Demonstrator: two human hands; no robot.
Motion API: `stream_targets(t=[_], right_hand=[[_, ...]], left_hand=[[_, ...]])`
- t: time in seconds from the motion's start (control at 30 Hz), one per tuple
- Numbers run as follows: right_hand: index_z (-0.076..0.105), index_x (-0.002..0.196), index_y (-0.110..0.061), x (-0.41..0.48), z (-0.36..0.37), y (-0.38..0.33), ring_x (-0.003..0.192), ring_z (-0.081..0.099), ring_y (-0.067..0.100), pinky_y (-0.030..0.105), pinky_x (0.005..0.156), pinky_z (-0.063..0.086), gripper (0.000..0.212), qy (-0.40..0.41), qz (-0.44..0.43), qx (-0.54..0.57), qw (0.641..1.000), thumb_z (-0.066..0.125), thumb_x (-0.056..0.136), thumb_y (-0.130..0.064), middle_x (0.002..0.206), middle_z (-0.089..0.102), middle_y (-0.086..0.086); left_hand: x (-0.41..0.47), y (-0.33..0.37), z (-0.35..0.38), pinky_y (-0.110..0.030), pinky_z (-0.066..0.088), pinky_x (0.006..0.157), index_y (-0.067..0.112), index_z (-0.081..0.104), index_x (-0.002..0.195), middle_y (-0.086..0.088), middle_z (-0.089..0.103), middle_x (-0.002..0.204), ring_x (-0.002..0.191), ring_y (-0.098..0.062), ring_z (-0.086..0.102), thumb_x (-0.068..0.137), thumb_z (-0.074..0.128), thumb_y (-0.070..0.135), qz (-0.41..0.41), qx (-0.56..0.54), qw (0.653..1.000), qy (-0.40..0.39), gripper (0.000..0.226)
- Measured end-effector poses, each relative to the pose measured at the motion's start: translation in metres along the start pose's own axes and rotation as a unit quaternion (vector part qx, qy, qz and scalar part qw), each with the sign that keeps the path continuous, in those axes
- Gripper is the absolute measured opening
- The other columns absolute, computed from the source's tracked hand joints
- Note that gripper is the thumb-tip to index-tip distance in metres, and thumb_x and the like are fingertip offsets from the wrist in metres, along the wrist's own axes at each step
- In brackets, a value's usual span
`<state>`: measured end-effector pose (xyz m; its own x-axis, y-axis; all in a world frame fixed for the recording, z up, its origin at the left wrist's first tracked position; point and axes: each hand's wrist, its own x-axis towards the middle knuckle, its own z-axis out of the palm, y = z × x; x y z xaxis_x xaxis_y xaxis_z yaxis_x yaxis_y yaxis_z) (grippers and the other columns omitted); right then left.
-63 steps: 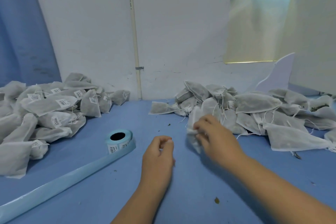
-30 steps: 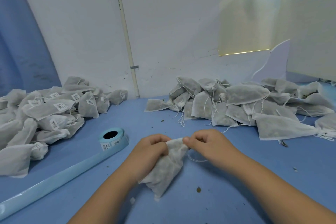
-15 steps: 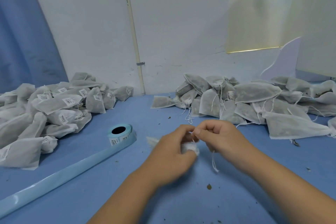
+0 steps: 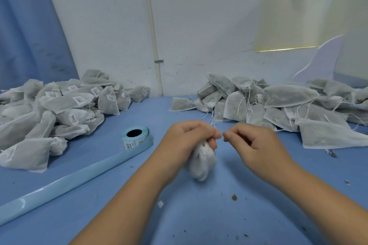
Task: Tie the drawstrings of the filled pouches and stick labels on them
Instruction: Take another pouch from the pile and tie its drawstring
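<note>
The left hand [image 4: 187, 141] is clenched around the neck of a white pouch [image 4: 202, 162]. The fingers are curled over the gathered top, and the filled body of the pouch bulges out below the fist, hanging just above the blue table [image 4: 199, 217]. The pouch is blurred, so its drawstring cannot be made out.

The right hand [image 4: 256, 145] sits just beside the left at the same height, knuckles up and fingers curled in. Its thumb and forefinger tips are pressed together and pointed at the left hand's fingertips, with only a small gap between the two hands. Whether a thread is pinched there cannot be told (it would be too fine to see at this sharpness). The right hand does not touch the pouch itself.

To the left of the hands stands a roll of labels [image 4: 142, 141] on pale blue backing, and its loose strip [image 4: 69, 181] runs toward the near left edge of the table. Beyond the roll lies a heap of labelled pouches [image 4: 79, 101]. At the far right is a heap of unlabelled pouches [image 4: 288, 95] with loose strings trailing. Dark crumbs [image 4: 234, 197] dot the table near the forearms.
</note>
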<state>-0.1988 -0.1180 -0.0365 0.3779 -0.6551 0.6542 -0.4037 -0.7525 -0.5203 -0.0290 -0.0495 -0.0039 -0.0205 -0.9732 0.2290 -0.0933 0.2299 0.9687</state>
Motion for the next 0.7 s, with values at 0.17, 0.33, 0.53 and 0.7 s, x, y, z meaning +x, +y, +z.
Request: stream_targets(t=[0.17,0.33,0.53,0.7], right_hand=[[0.062,0.075,-0.017,-0.005,0.007,-0.009,0.058,0.046,0.003,0.021,0.055,0.032,0.021,-0.049,-0.041,-0.04,0.997,0.057,0.094,-0.025,0.056,0.049,-0.018],[0.064,0.078,-0.02,-0.007,0.005,-0.017,0.054,0.043,0.003,0.021,0.052,0.03,0.02,-0.046,-0.076,-0.057,0.994,0.049,0.087,-0.03,0.05,0.039,-0.016],[0.069,0.079,-0.021,-0.004,-0.005,-0.016,0.052,0.039,-0.002,0.019,0.05,0.031,0.015,0.007,-0.113,-0.081,0.99,0.056,0.086,-0.022,0.055,0.04,-0.019],[0.07,0.076,-0.019,-0.003,-0.003,-0.014,0.054,0.037,0.007,0.026,0.048,0.037,0.012,0.034,-0.141,-0.084,0.986,0.06,0.085,-0.02,0.055,0.039,-0.014]], left_hand=[[0.0,0.003,0.001,-0.018,0.044,0.06,0.025,0.08,0.081,0.007,0.061,0.065,0.06,-0.009,0.054,0.081,0.066,0.034,0.009,-0.019,0.999,0.05,0.016],[0.005,-0.001,0.0,-0.006,0.039,0.056,0.033,0.079,0.075,0.015,0.062,0.058,0.056,0.004,0.053,0.09,0.066,0.025,0.032,0.116,0.987,0.104,0.021],[0.004,0.002,-0.002,-0.005,0.038,0.06,0.031,0.074,0.08,0.021,0.059,0.058,0.059,0.008,0.053,0.095,0.061,0.025,0.055,0.302,0.952,0.006,0.021],[0.004,0.007,-0.009,-0.008,0.042,0.058,0.025,0.074,0.081,0.021,0.064,0.062,0.058,0.007,0.055,0.091,0.065,0.034,0.03,0.337,0.941,0.005,0.017]])
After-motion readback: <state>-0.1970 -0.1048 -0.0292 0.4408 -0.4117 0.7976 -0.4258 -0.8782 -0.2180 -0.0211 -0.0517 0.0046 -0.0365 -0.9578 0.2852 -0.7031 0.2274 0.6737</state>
